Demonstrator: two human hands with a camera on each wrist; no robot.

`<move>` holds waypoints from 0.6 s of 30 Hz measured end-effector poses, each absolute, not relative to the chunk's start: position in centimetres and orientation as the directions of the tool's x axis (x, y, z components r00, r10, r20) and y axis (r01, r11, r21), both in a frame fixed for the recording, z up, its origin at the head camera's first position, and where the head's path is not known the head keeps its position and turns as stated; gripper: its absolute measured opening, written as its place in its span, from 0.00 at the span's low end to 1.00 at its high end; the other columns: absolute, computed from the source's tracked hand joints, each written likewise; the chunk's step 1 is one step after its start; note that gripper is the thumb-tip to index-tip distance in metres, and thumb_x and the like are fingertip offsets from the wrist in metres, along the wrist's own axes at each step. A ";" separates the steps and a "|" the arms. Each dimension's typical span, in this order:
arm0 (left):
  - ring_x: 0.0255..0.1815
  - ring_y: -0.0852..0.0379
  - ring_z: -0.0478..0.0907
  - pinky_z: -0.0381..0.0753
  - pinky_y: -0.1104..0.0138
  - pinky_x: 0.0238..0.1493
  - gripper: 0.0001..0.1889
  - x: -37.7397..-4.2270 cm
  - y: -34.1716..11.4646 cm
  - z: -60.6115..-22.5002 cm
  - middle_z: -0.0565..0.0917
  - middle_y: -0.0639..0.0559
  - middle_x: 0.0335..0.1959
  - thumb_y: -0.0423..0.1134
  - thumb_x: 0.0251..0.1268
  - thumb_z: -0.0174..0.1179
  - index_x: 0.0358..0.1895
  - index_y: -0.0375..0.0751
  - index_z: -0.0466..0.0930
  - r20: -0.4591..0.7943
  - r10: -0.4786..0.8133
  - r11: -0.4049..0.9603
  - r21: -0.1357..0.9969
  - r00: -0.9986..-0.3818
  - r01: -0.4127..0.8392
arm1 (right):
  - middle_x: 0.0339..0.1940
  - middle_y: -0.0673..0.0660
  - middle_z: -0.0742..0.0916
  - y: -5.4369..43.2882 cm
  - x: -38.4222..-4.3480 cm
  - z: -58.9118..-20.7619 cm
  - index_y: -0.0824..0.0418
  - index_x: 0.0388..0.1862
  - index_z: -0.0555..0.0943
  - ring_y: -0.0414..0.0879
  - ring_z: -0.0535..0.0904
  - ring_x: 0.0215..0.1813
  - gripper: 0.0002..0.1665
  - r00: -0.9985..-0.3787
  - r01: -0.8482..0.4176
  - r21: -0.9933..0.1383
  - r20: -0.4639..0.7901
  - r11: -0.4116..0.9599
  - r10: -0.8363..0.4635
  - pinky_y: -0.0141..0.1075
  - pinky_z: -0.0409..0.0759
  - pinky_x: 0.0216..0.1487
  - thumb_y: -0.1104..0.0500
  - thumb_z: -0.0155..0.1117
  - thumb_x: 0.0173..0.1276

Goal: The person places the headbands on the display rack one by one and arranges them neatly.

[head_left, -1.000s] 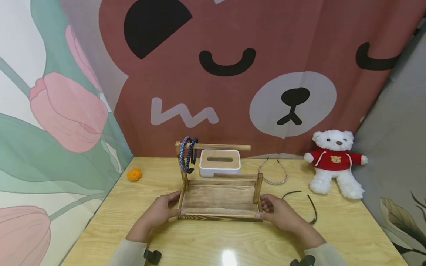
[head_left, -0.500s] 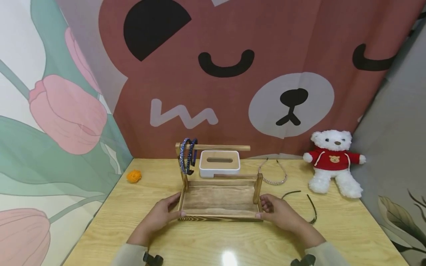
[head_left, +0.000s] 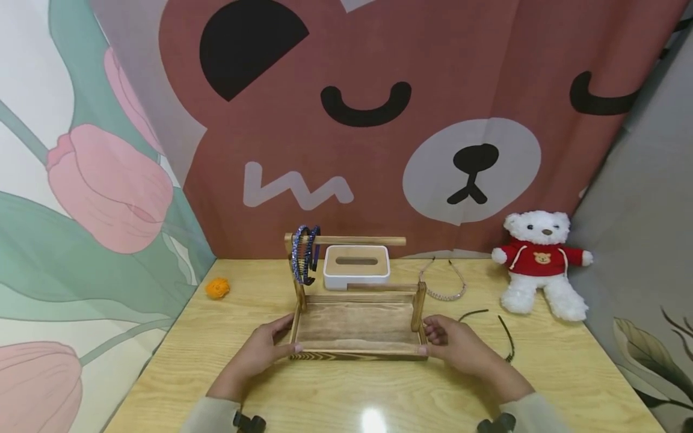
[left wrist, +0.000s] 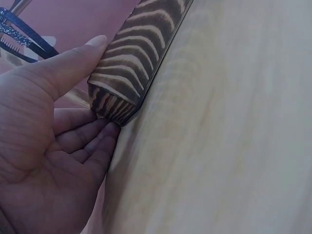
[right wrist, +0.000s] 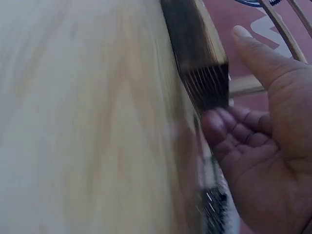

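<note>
A wooden headband rack (head_left: 357, 328) with a tray base and two bars stands before me on the table. My left hand (head_left: 263, 347) grips its front left corner, thumb on the front rim and fingers curled at the side. At the front right corner, my right hand (head_left: 457, 344) has curled fingertips against the tray end (right wrist: 207, 85); in the right wrist view its thumb stands slightly off the rim. Blue glittery headbands (head_left: 303, 255) hang at the left end of the upper bar (head_left: 363, 240). The lower bar (head_left: 381, 287) carries nothing.
A white tissue box with a wooden lid (head_left: 357, 273) stands behind the rack. To the right lie a beaded headband (head_left: 446, 296) and a dark headband (head_left: 507, 337), partly behind my right arm. A white teddy bear (head_left: 541, 264) sits far right, an orange scrunchie-like ball (head_left: 218, 288) far left.
My right hand has shifted very slightly to the right at its corner. The left hand and the rack hold their places; the head view has turned a little.
</note>
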State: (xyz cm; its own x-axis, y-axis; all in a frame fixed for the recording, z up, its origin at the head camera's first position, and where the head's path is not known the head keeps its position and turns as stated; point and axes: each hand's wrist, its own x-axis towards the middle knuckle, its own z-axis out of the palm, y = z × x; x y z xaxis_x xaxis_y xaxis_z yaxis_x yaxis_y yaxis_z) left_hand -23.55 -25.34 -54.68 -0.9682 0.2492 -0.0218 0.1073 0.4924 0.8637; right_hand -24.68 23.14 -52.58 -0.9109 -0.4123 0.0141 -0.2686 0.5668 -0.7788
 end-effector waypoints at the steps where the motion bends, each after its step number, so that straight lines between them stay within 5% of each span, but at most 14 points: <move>1: 0.81 0.36 0.72 0.68 0.46 0.82 0.47 -23.6 -25.4 -54.7 0.72 0.35 0.82 0.48 0.70 0.77 0.84 0.32 0.64 -0.023 0.245 0.494 0.863 -0.969 0.104 | 0.55 0.57 0.89 23.6 -24.6 -52.4 0.72 0.71 0.78 0.48 0.85 0.55 0.40 -0.911 -0.282 -0.769 0.027 0.573 -0.411 0.37 0.89 0.56 0.50 0.81 0.71; 12: 0.82 0.36 0.71 0.67 0.45 0.83 0.47 -23.6 -25.0 -54.3 0.72 0.36 0.81 0.49 0.68 0.79 0.83 0.33 0.66 -0.046 0.222 0.506 0.859 -0.974 0.074 | 0.45 0.43 0.91 34.1 -22.4 -51.6 0.50 0.47 0.90 0.31 0.83 0.48 0.23 -0.920 -0.385 -0.518 0.144 0.764 -0.366 0.35 0.87 0.48 0.46 0.90 0.56; 18: 0.81 0.35 0.72 0.67 0.45 0.83 0.47 -23.4 -25.1 -54.2 0.74 0.35 0.81 0.47 0.68 0.79 0.83 0.32 0.66 -0.051 0.216 0.492 0.868 -0.975 0.064 | 0.40 0.39 0.90 36.2 -22.3 -51.9 0.48 0.42 0.91 0.29 0.82 0.44 0.20 -0.860 -0.488 -0.486 0.130 0.724 -0.493 0.34 0.86 0.44 0.46 0.90 0.53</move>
